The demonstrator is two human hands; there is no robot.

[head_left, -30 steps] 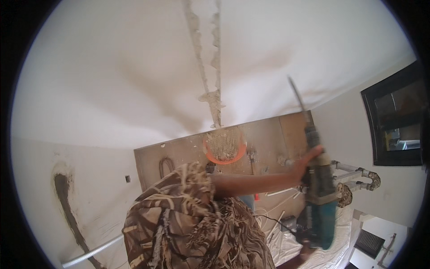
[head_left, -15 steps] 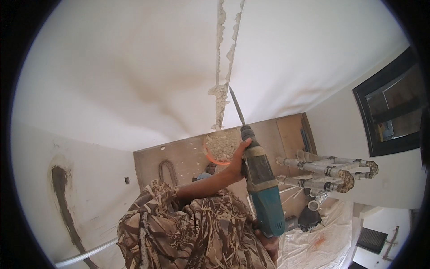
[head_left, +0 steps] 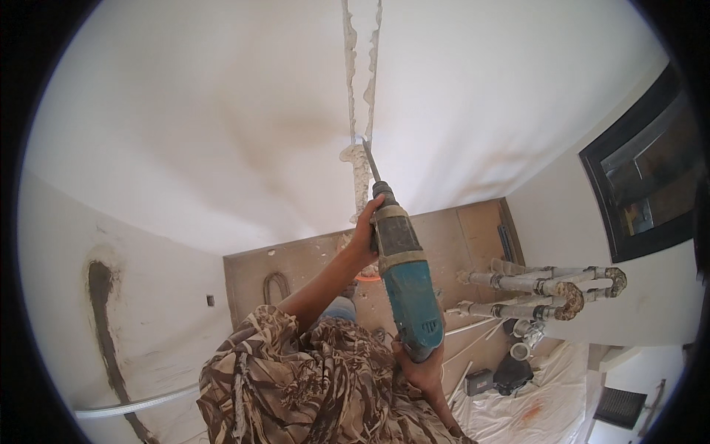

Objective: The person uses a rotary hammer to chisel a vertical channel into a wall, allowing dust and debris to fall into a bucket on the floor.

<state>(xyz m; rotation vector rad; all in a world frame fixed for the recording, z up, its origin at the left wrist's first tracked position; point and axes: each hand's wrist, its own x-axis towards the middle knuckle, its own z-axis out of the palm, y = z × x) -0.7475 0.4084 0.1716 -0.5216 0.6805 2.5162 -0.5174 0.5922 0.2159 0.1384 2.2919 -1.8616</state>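
I hold a teal and black rotary hammer (head_left: 410, 296) in both hands, pointing away from me at the white wall (head_left: 222, 111). My left hand (head_left: 366, 228) is wrapped round its front part, just behind the chuck. At the back end my right hand (head_left: 420, 370) grips the handle, partly hidden by the tool's body. The narrow chisel bit (head_left: 373, 164) reaches the groove (head_left: 359, 172) chased into the wall. Its tip meets the top of the rough, dug-out stretch; whether it presses in cannot be told. Above, two ragged cut lines run up the plaster.
The orange rim of a rubble container (head_left: 367, 278) shows behind the tool. A cable coil (head_left: 276, 287) lies on the floor to the left. At right are a white tubular frame (head_left: 532, 285), a dark bag (head_left: 512, 375), plastic sheeting (head_left: 543, 403) and a dark-framed window (head_left: 651, 163).
The rotary hammer has moved left and upward, and its bit tip has shifted from right of the groove onto it. My right hand has come further into view at the handle.
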